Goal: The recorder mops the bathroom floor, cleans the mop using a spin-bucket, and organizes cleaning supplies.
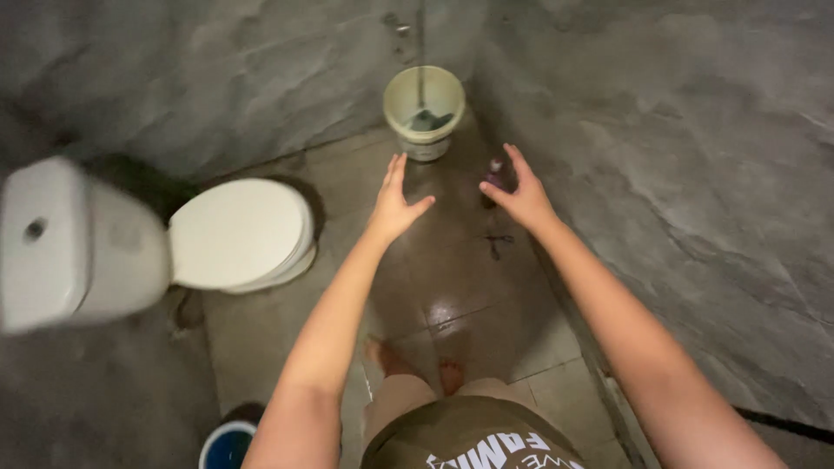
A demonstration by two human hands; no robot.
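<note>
Overhead, head view, single frame:

- left hand (395, 201): stretched forward over the wet tiled floor (452, 287), fingers straight and together, thumb spread to the side; open, holding nothing, touching nothing
- right hand (519, 193): stretched forward at the same height, fingers loosely curved, palm turned inward; open, grasping nothing; thumb and fingertips just beside a small dark bottle (495, 174), contact too unclear to call
- small dark bottle: standing upright on the floor close to the right-hand wall (695, 174), partly hidden behind the right hand; nearest to the right hand, well apart from the left
- pale bucket (424, 108): upright in the corner, straight ahead of both hands and slightly beyond them, mouth facing up, dark contents inside; centred between the two hands, a little nearer to the left
- white toilet (234, 230): lid down, to the left of the left arm, well apart from both hands
- blue container (228, 445): at bottom edge, beside the left elbow, only partly in frame
- bare feet (417, 365): on the tiles below the arms
</note>
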